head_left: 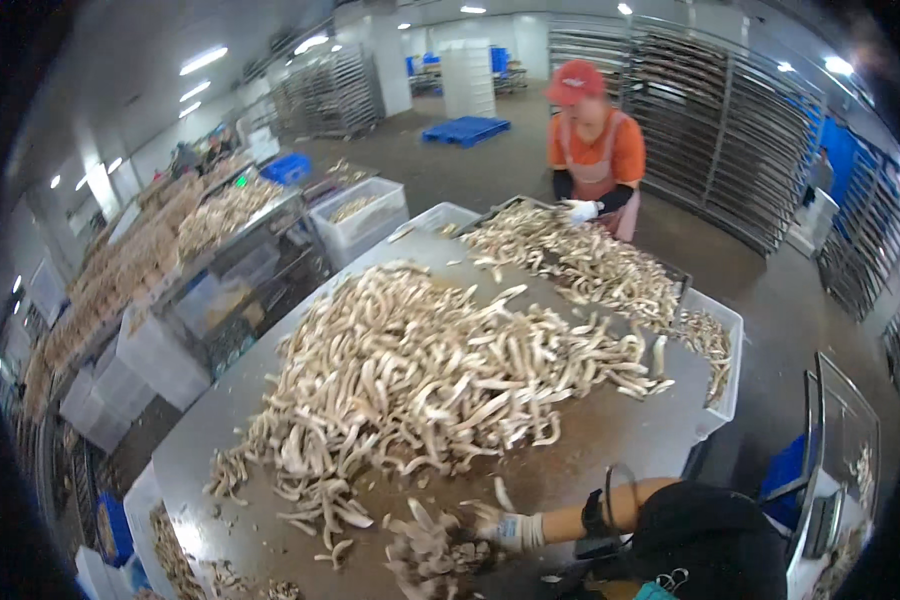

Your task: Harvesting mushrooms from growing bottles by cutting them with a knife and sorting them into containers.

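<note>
At the near edge of the metal table, my right hand in a white glove reaches leftward to a grey-brown clump of mushrooms. Its blurred fingers touch the clump's right side; whether they grip it I cannot make out. A single pale mushroom sticks up just above the fingers. Beyond my hand, a large heap of long, pale mushrooms covers the middle of the table. My left hand does not show.
Opposite me a co-worker in a red cap handles mushrooms on a tray. White bins stand along the table's right side. A second loaded table runs at the left. Tall tray racks and a blue pallet are behind.
</note>
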A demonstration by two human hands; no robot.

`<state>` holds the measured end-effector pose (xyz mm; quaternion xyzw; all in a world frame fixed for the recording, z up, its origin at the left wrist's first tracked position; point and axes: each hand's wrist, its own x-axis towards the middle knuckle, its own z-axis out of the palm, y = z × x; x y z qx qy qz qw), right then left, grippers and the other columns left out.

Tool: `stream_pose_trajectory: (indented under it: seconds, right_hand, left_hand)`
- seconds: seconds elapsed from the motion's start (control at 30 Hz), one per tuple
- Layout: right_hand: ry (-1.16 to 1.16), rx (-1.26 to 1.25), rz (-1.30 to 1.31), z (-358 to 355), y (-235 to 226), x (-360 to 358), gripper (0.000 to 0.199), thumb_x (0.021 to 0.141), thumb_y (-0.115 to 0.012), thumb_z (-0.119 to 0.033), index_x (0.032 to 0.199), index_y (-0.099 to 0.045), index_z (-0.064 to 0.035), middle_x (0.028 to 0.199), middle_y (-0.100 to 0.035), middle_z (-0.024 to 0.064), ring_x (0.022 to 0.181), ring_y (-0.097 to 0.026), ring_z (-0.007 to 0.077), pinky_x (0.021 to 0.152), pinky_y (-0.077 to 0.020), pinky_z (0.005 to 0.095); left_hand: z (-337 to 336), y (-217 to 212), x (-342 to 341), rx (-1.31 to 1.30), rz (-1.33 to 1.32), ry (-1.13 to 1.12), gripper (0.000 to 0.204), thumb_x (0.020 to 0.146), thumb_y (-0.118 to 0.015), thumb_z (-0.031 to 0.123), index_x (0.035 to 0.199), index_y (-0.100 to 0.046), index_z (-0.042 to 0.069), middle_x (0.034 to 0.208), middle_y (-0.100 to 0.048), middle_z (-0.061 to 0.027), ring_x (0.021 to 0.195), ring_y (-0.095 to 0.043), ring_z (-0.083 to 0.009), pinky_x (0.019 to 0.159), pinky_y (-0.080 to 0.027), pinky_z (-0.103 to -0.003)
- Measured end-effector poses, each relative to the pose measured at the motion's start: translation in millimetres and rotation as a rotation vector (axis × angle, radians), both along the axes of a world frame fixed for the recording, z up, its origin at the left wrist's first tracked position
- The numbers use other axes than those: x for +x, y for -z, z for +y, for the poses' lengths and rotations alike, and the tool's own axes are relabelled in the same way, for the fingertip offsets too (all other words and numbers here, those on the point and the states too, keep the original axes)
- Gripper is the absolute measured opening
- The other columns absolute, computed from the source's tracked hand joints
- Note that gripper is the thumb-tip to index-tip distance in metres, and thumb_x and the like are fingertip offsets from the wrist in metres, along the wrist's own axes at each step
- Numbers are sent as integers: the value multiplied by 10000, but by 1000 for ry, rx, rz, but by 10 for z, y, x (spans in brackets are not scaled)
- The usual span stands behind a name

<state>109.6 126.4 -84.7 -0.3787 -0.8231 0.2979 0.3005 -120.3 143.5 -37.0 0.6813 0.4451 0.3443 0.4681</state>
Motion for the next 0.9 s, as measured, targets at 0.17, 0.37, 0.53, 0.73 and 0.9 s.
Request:
stream_pose_trajectory:
  seconds: [0.17, 0.37, 0.53, 0.73, 0.9]
  right_hand:
    - [32, 143, -146, -361, 1694, 287, 579, 883, -419, -360, 1376, -304, -80, 1348, -389, 166, 1245, -378, 333, 1025, -316, 443]
    - [117, -18, 118, -250, 812, 225, 579, 759, -525, -69, 1322, -395, -114, 1226, -467, 182, 1157, -433, 302, 1014, -312, 423]
    - [244, 164, 455, 243, 857, -153, 570, 733, -537, -65, 1290, -425, -103, 1162, -498, 177, 1110, -456, 314, 999, -321, 419]
    - [-48, 418, -268, -218, 327, 346, 264, 865, -470, -165, 1108, -534, -86, 972, -526, 137, 947, -507, 285, 875, -385, 409]
    - [-123, 103, -354, -456, -77, 357, 264, 887, -438, -246, 912, -624, -61, 694, -566, 129, 722, -564, 297, 723, -436, 422]
  left_hand:
    - [-574, -45, 662, -121, 17, 178, 636, 852, -519, 169, 1405, -211, 105, 1307, -432, -115, 1058, -499, -206, 795, -474, -295]
    - [-831, -167, 905, -57, 59, 201, 771, 806, -578, 73, 1441, -142, 124, 1304, -428, -128, 1056, -498, -232, 796, -463, -299]
    - [-887, -166, 1210, -58, -124, -32, 566, 814, -590, 73, 1326, -362, -8, 1125, -551, -164, 929, -535, -246, 777, -456, -375]
    - [-1236, -809, 1336, -62, -50, 29, 578, 858, -577, 155, 1359, -326, 12, 1215, -498, -163, 1016, -527, -261, 845, -452, -388]
    - [-1180, -462, 1048, -581, -787, 166, 623, 850, -615, 263, 1360, -338, 36, 1248, -485, -165, 1062, -520, -301, 884, -435, -401]
